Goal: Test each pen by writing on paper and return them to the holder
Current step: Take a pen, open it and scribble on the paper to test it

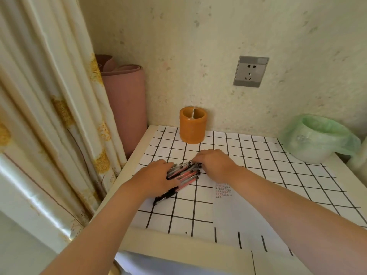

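Note:
Several pens [183,173] with clear barrels and dark caps lie bunched side by side on the grid-patterned table cover [278,175]. My left hand [156,178] lies over their left ends, fingers curled on the bunch. My right hand [214,162] presses against their right ends, fingers bent down over the tips. One black pen [164,196] sticks out below my left hand. An orange cylindrical holder [192,126] with a divider stands at the back by the wall and looks empty. A white paper sheet [234,207] with small rows of red writing lies just right of the pens.
A small bin lined with a green plastic bag [315,137] stands at the back right. A rolled pink mat [125,100] leans in the corner to the left. A curtain [49,116] hangs along the left edge. A wall socket [250,71] is above the table.

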The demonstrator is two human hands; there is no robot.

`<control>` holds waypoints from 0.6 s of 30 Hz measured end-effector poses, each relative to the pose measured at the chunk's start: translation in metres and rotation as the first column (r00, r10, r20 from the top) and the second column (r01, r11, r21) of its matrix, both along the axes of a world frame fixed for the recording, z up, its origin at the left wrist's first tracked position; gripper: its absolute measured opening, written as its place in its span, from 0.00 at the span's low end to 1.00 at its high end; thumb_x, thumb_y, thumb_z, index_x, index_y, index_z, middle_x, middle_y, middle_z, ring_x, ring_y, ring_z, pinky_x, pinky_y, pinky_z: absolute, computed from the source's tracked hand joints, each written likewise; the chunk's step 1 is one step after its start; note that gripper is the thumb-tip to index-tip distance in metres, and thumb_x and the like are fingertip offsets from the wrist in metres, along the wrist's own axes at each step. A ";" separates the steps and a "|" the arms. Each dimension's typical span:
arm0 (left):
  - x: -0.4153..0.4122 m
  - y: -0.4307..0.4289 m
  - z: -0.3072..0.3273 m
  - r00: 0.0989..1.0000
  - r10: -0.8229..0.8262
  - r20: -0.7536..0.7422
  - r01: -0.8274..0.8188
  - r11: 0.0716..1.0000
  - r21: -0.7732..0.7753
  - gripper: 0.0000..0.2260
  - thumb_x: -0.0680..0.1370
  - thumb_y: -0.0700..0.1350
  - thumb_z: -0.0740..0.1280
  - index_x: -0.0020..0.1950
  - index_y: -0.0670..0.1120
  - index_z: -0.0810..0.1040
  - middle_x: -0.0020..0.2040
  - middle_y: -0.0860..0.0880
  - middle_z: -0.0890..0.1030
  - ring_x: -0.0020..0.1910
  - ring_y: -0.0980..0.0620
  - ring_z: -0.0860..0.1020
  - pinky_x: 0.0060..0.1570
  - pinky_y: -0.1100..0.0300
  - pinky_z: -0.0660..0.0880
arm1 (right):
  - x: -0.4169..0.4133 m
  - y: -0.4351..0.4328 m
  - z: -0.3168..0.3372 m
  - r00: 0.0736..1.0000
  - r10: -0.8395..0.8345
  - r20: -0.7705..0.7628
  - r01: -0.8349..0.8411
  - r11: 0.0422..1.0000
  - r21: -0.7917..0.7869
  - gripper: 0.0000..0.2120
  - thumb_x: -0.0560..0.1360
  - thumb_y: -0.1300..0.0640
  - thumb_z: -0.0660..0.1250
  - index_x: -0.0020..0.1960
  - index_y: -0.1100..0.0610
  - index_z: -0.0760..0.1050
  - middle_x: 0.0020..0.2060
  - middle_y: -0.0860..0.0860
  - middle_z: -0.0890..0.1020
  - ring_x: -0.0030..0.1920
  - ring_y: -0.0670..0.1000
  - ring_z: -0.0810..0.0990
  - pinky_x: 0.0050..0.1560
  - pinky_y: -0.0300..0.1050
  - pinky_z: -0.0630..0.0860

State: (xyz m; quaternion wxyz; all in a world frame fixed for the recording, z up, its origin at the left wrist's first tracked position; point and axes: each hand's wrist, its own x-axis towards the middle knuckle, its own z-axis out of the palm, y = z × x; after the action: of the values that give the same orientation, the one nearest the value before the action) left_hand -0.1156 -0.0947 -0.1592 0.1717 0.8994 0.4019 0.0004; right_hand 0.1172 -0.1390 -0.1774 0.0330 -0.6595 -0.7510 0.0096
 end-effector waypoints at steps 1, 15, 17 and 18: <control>0.002 -0.001 0.000 1.000 -0.001 0.030 0.001 1.000 0.001 0.22 0.78 0.60 0.65 0.69 0.52 0.71 0.59 0.51 0.75 0.57 0.51 0.73 0.57 0.51 0.75 | 0.000 0.000 0.000 1.000 0.014 0.016 -0.014 1.000 0.018 0.22 0.76 0.64 0.64 0.66 0.45 0.75 0.56 0.47 0.80 0.55 0.52 0.78 0.57 0.50 0.73; 0.025 -0.007 0.006 0.994 0.002 0.106 0.007 0.997 -0.082 0.35 0.82 0.57 0.62 0.82 0.51 0.46 0.82 0.51 0.51 0.80 0.52 0.51 0.78 0.53 0.54 | 0.027 -0.032 0.031 0.991 -0.135 -0.020 0.135 0.990 0.039 0.22 0.74 0.68 0.60 0.64 0.53 0.76 0.52 0.53 0.75 0.51 0.55 0.76 0.46 0.44 0.69; 0.031 -0.010 0.013 0.981 0.008 0.193 -0.001 0.999 -0.037 0.32 0.82 0.56 0.61 0.82 0.54 0.49 0.81 0.52 0.56 0.79 0.52 0.55 0.76 0.53 0.57 | 0.029 -0.043 0.038 0.984 -0.176 -0.031 0.177 0.983 0.051 0.18 0.75 0.63 0.60 0.62 0.53 0.77 0.52 0.53 0.77 0.52 0.55 0.76 0.49 0.47 0.72; 0.035 -0.013 0.017 0.978 -0.002 0.210 0.004 1.000 -0.007 0.31 0.82 0.56 0.61 0.81 0.55 0.51 0.80 0.52 0.59 0.78 0.52 0.57 0.75 0.53 0.59 | 0.031 -0.048 0.042 0.981 -0.192 -0.025 0.193 0.979 0.068 0.16 0.76 0.61 0.60 0.61 0.52 0.77 0.52 0.52 0.78 0.52 0.56 0.77 0.50 0.47 0.73</control>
State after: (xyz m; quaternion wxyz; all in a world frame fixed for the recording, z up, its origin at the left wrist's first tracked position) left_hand -0.0808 -0.1072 -0.1424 0.2167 0.8943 0.3801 0.0936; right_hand 0.1481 -0.1873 -0.1357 0.0639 -0.7273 -0.6832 -0.0140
